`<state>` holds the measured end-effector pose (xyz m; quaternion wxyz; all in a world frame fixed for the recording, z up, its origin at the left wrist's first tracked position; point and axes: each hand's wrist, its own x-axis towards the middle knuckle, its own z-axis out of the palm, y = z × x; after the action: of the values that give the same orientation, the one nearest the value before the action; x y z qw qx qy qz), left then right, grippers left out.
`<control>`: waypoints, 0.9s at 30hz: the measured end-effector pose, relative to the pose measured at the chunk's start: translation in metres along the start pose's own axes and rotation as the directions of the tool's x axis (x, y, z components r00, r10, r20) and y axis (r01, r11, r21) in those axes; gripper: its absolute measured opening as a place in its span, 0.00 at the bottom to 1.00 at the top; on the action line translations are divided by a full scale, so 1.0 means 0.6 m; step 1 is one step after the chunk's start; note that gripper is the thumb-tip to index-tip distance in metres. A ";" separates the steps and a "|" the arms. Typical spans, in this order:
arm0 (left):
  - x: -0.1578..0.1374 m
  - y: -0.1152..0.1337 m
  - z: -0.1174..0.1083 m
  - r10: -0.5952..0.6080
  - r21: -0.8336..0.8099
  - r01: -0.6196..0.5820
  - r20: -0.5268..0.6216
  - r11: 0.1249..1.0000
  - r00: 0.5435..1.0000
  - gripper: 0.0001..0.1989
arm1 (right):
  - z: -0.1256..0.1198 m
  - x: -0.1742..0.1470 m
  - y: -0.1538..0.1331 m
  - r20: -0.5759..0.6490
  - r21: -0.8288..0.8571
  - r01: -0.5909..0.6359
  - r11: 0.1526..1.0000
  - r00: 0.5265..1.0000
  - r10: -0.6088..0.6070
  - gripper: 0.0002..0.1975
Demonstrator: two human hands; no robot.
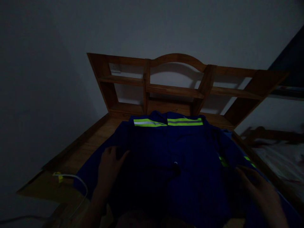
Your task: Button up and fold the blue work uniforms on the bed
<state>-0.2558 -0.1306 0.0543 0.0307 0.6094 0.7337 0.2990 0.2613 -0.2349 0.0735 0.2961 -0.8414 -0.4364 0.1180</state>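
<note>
A dark blue work jacket [152,148] with yellow-green and silver reflective bands lies spread out on a wooden bed or desk top, its collar toward the back. My left hand [110,164] is over the jacket's left side, near the sleeve, thumb held apart from the fingers and nothing seen in it. On the other side, my right hand [261,188] is by the right sleeve, which carries a reflective band. Its thumb and fingers appear apart. In the dim light I cannot tell whether either hand touches the cloth.
A wooden shelf unit [175,91] with an arched top stands behind the jacket against a pale wall [71,47]. A white cable [82,182] with a yellow piece lies at the left. Pale bedding or cloth [280,158] shows at the far right.
</note>
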 end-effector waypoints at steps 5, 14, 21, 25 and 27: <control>0.019 -0.043 0.005 0.037 0.244 -0.071 0.140 0.967 0.989 0.32 | 0.027 0.051 0.002 0.157 0.036 0.054 0.998 0.986 -0.060 0.26; 0.026 -0.050 0.004 0.036 -0.003 -0.040 0.472 0.999 0.881 0.12 | 0.044 0.035 -0.039 0.408 0.343 -0.077 0.936 0.910 -0.075 0.19; 0.062 -0.101 -0.030 0.120 0.149 -0.178 0.334 0.973 0.935 0.10 | -0.017 0.015 -0.089 0.257 0.454 -0.055 0.889 0.964 -0.071 0.23; 0.081 -0.105 -0.047 0.201 0.230 -0.247 0.205 0.941 0.958 0.17 | -0.028 0.017 -0.115 0.259 0.525 -0.078 0.847 0.963 -0.072 0.33; 0.082 -0.094 -0.046 0.273 0.255 -0.319 0.197 0.913 0.941 0.21 | -0.024 0.020 -0.116 0.254 0.559 -0.074 0.826 0.963 -0.086 0.36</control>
<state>-0.3293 -0.1010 0.0655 -0.0449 0.7335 0.6630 0.1428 0.2286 -0.2001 0.1273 0.4697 -0.6912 -0.4207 0.3531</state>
